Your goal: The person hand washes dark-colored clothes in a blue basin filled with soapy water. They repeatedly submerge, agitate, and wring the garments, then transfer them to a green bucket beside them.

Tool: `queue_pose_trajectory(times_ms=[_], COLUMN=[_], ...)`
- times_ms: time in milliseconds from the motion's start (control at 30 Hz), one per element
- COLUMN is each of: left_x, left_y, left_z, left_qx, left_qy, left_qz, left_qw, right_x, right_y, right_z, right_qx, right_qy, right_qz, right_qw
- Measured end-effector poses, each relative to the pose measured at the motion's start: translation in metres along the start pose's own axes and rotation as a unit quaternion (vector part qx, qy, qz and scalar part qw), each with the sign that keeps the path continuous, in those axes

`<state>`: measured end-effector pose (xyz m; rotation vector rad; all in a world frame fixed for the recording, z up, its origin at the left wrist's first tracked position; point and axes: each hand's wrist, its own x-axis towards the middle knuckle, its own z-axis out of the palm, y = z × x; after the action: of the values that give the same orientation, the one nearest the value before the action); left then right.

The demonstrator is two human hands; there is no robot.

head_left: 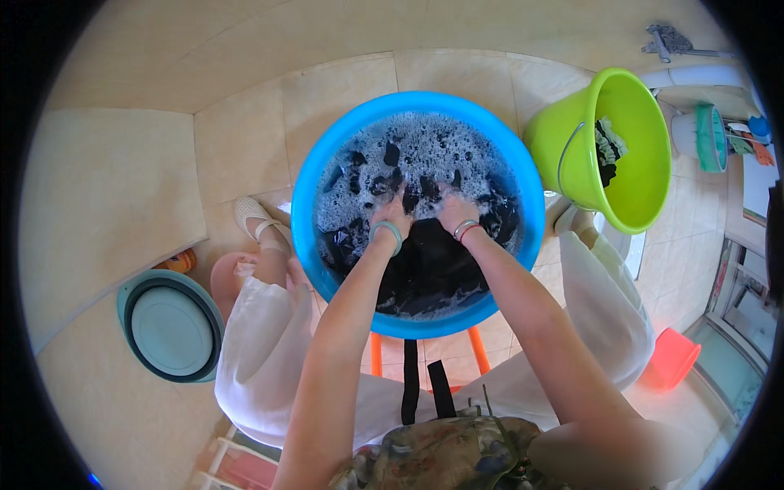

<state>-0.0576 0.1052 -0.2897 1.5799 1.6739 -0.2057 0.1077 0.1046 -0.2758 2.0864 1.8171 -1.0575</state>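
A round blue basin (306, 196) stands in front of me, filled with sudsy water and black cloth (433, 253). My left hand (394, 214) and my right hand (459, 211) are side by side near its middle, partly sunk in the foam. Both are closed on the black cloth, which bunches up between them; suds and fabric cover the fingertips. More dark folds rise through the white foam (429, 135) beyond my hands. A pale green bangle circles my left wrist, and a silver bangle and a red band are on my right.
At the far right, a lime green bucket (563, 135) leans with black and white cloth (608, 151) inside. A folding grey-green basin (171, 331) lies at left. An orange-legged stool (480, 351) is under the blue basin's near side. A coral bucket (671, 359) sits at right.
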Motion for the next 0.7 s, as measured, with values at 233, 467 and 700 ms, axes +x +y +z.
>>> queue_pose_trajectory(times_ms=[233, 467, 700], left_x=[0.002, -0.022, -0.038], left_y=[0.013, -0.025, -0.008], left_z=[-0.001, 0.024, 0.008], left_qx=[-0.263, -0.495, -0.456], left_qy=[-0.052, 0.065, 0.044], left_qz=[-0.001, 0.028, -0.013], left_qw=[0.963, 0.866, 0.889], right_x=[-0.004, -0.109, -0.198], right_y=[0.051, -0.021, -0.054], right_z=[0.007, -0.093, -0.147], right_qx=[0.429, 0.732, 0.805], right_qy=[0.103, 0.071, 0.089], right_qz=[-0.007, 0.046, -0.010], right_qw=[0.897, 0.676, 0.587])
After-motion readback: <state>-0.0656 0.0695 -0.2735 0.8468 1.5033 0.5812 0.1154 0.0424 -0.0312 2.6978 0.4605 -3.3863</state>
